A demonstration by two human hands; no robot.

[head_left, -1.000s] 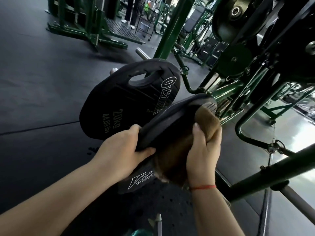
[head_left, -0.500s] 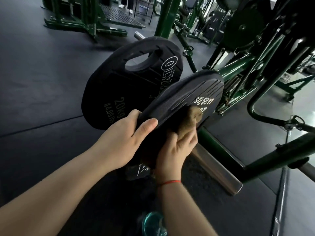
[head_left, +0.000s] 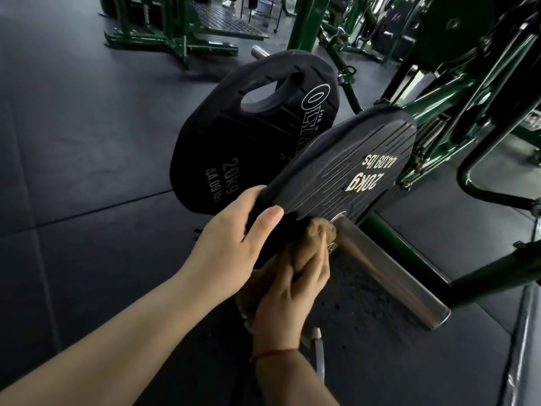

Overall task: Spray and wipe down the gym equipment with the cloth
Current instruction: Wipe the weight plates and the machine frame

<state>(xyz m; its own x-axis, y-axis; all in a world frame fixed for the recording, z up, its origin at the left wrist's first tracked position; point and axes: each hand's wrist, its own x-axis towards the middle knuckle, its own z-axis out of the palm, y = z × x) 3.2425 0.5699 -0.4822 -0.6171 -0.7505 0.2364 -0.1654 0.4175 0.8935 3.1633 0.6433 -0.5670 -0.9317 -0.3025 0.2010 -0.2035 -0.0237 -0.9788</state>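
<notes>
A black 20kg weight plate (head_left: 360, 168) sits on a steel sleeve (head_left: 389, 271) of a green machine. My left hand (head_left: 234, 244) grips the plate's near rim, thumb on its face. Just below it, my right hand (head_left: 292, 291) holds a bunched brown cloth (head_left: 316, 232) and presses it against the plate's face next to the sleeve's base. A second black 20kg plate (head_left: 248, 133) with a grip hole stands behind the first. A white nozzle tip (head_left: 317, 344), perhaps of the spray bottle, shows below my right wrist; the bottle itself is hidden.
Green machine frames (head_left: 439, 112) crowd the right side. A green bar (head_left: 497, 276) crosses at lower right. More green racks (head_left: 175, 33) stand at the back. Dark rubber floor (head_left: 87, 142) spreads to the left.
My right hand with the cloth has slid down the plate's face from near the top rim to the centre by the sleeve. My left hand keeps its hold on the rim.
</notes>
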